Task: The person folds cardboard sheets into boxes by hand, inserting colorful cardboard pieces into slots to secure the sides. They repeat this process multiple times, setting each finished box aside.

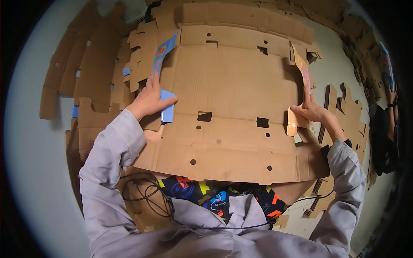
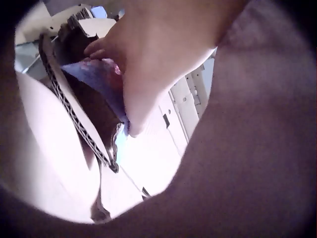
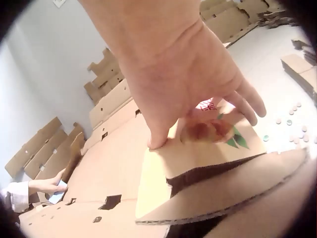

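A large brown cardboard sheet (image 1: 236, 81) lies across the person's lap in the head view, its side panels partly raised. On its left side, the left hand (image 1: 150, 99) rests with extended fingers on the blue printed panel (image 1: 159, 58) and its thumb on a small blue flap (image 1: 167, 112). Opposite, the right hand (image 1: 313, 112) touches the orange-and-pink printed panel (image 1: 301, 64), its thumb on a pale orange flap (image 1: 292, 124). In the right wrist view the right hand's (image 3: 183, 74) fingers are spread and straight, the thumb pressing the flap. The left hand (image 2: 143, 64) partly hides the blue panel.
Flattened cardboard pieces (image 1: 97, 56) lean at the left. More cardboard (image 1: 344, 107) lies on the floor at the right. A black cable (image 1: 146, 193) loops beside the lap. At the far right edge, another person's arm (image 1: 391, 116) shows.
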The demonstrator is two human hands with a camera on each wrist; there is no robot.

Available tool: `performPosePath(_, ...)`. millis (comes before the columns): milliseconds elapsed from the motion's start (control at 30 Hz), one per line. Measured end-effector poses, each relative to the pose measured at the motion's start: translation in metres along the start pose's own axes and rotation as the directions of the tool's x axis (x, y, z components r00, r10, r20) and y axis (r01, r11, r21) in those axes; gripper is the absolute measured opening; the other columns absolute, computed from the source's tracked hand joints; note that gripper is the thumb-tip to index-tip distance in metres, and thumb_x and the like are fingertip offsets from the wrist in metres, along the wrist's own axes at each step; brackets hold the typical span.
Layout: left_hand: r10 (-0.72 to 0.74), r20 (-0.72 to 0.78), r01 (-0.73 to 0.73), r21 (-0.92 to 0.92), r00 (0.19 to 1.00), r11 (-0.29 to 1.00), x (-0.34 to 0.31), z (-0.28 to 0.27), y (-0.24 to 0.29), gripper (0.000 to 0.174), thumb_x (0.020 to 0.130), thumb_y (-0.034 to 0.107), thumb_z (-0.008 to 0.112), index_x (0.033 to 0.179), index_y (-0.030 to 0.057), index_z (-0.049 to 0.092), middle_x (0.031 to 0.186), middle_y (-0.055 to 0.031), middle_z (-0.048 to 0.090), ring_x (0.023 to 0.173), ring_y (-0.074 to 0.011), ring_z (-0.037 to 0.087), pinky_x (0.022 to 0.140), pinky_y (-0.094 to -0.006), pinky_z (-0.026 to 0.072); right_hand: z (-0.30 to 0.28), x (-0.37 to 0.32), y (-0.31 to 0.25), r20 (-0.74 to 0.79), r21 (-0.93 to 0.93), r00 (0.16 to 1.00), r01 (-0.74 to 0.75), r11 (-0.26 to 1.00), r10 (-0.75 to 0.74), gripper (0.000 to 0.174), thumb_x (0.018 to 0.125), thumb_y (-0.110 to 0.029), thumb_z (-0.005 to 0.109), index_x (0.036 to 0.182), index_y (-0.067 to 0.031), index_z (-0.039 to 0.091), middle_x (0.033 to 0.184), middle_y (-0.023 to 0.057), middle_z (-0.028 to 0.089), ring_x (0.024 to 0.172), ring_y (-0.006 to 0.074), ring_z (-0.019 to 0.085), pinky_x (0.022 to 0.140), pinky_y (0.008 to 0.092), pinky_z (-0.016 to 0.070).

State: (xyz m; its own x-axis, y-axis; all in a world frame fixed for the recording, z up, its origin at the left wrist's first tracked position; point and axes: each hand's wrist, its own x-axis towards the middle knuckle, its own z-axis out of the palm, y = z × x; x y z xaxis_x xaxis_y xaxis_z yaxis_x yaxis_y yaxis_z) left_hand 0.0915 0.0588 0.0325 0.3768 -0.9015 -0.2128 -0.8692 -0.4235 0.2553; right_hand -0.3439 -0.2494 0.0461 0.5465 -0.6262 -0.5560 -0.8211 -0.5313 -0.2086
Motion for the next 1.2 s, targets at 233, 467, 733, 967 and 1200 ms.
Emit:
performPosePath(233, -0.143, 0.085, 0.118, 0.249, 0.986, 0.961, 0.005, -0.007, 0.03, 0.112, 0.079, 0.067, 0.054, 0.144, -0.0098, 0.005, 0.142, -0.0396, 0.02, 0.123, -0.0493, 0.04, 0.102, -0.0473, 0.0358, 0.008, 0.012, -0.009, 0.148, -0.311, 0.988, 0.017, 0.95, 0.031, 0.107, 0.09, -0.056, 0.051, 0.141, -0.0004, -0.026, 0.138, 0.041, 0.028, 0.136, 0.0497, 0.015, 0.108, 0.046, 0.0298)
performPosePath(467, -0.178, 0.06, 0.156, 0.265, 0.982, 0.952, 0.008, 0.025, 0.016, 0.115, 0.078, 0.076, 0.046, 0.146, -0.006, 0.003, 0.145, -0.0398, 0.009, 0.126, -0.0531, 0.031, 0.102, -0.0523, 0.0325, 0.012, -0.001, -0.013, 0.095, 0.0, 0.985, -0.146, 0.989, 0.146, 0.106, 0.086, -0.065, 0.046, 0.144, -0.0095, -0.023, 0.145, 0.039, 0.013, 0.121, 0.048, 0.045, 0.096, 0.0438, 0.0438)
performPosePath(733, -0.146, 0.105, 0.137, 0.088, 0.984, 0.987, 0.014, 0.008, 0.008, 0.11, 0.082, 0.075, 0.039, 0.146, -0.0027, -0.007, 0.145, -0.0422, 0.004, 0.124, -0.0591, 0.031, 0.102, -0.054, 0.0327, -0.004, 0.003, 0.003, 0.16, 0.201, 0.97, -0.212, 0.956, 0.182, 0.099, 0.084, -0.071, 0.039, 0.144, -0.0262, -0.025, 0.153, 0.0239, -0.001, 0.106, 0.0389, 0.057, 0.07, 0.0492, 0.0559)
performPosePath(967, -0.159, 0.025, 0.148, 0.242, 0.987, 0.959, 0.014, 0.023, 0.016, 0.106, 0.084, 0.067, 0.045, 0.145, -0.0067, -0.002, 0.144, -0.0422, 0.009, 0.119, -0.0599, 0.036, 0.103, -0.0516, 0.0323, 0.007, 0.015, 0.011, 0.143, 0.211, 0.97, -0.223, 0.952, 0.195, 0.1, 0.081, -0.075, 0.038, 0.142, -0.0311, -0.028, 0.152, 0.027, -0.01, 0.122, 0.043, 0.046, 0.07, 0.052, 0.0551)
performPosePath(1200, -0.152, 0.04, 0.137, 0.261, 0.988, 0.956, 0.016, 0.028, 0.016, 0.113, 0.081, 0.076, 0.04, 0.144, -0.0093, 0.004, 0.141, -0.0453, 0.011, 0.12, -0.058, 0.036, 0.101, -0.051, 0.0351, 0.043, 0.042, 0.031, 0.023, 0.018, 0.99, -0.137, 0.99, 0.136, 0.099, 0.085, -0.071, 0.039, 0.147, -0.0189, -0.018, 0.148, 0.0362, -0.007, 0.137, 0.0511, 0.01, 0.098, 0.0513, 0.0418)
